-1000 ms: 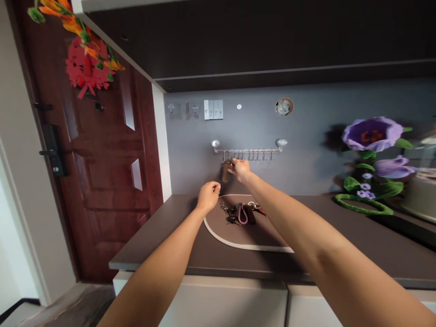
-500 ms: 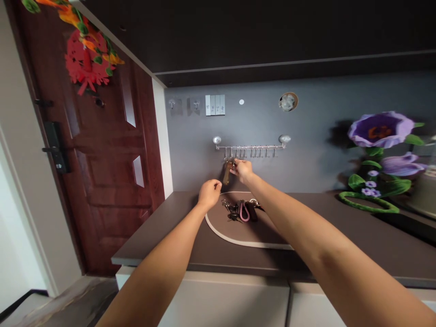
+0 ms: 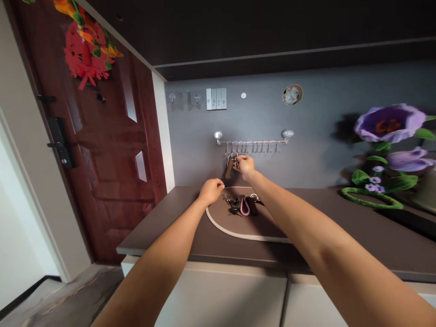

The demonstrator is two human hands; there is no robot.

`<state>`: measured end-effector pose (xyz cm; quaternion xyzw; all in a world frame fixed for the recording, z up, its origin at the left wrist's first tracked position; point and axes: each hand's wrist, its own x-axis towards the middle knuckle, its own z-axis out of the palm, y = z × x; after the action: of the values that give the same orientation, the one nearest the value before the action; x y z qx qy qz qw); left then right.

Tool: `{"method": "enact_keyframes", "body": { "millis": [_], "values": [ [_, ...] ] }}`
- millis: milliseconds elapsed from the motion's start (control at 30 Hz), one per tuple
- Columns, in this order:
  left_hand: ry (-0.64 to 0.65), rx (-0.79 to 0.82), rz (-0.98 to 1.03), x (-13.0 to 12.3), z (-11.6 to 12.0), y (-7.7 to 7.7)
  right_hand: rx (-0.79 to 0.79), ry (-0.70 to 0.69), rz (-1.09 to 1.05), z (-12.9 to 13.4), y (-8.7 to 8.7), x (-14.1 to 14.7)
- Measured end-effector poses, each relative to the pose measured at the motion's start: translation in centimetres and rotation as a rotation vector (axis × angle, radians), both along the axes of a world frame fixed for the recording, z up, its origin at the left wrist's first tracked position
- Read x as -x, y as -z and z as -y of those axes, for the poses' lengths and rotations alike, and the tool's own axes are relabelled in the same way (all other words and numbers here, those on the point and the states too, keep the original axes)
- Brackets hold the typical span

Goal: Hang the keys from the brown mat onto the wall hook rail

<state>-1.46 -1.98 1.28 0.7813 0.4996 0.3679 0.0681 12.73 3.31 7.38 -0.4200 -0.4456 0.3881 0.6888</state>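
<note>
My right hand point(image 3: 245, 166) is closed on a bunch of keys point(image 3: 235, 162) just below the clear hook rail point(image 3: 254, 142) on the wall. The keys' ring point(image 3: 234, 155) is up at one of the left hooks; I cannot tell whether it hangs on it. A brown strap-like fob point(image 3: 229, 169) dangles beside the fingers. Another key ring point(image 3: 227, 156) is at the hook to its left. Lower left, my left hand point(image 3: 211, 190) hovers over the mat's edge, thumb and fingers pinched together with nothing visible in them. More keys point(image 3: 233, 205) and a pink loop point(image 3: 244, 206) lie on the mat.
The brown mat with a pale rim point(image 3: 235, 234) lies on the dark counter point(image 3: 163, 222). Purple plush flowers point(image 3: 390, 122) stand at the right. A dark cabinet point(image 3: 272, 27) overhangs the counter. A red-brown door point(image 3: 112, 181) is on the left.
The key ring in my right hand now shows clearly at a hook, with a second ring visible to its left. My left hand stays pinched nearby. The view has shifted slightly.
</note>
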Motion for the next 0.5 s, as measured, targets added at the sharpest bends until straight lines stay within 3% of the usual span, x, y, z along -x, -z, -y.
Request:
{"method": "enact_keyframes", "body": {
  "millis": [367, 500],
  "values": [
    [0.074, 0.065, -0.061, 0.2, 0.0, 0.3, 0.097, 0.044, 0.002, 2.8, 1.3, -0.8],
    [0.086, 0.034, -0.107, 0.2, -0.2, 0.6, 0.085, -0.011, 0.081, 4.7, 2.1, -0.9]
  ]
}}
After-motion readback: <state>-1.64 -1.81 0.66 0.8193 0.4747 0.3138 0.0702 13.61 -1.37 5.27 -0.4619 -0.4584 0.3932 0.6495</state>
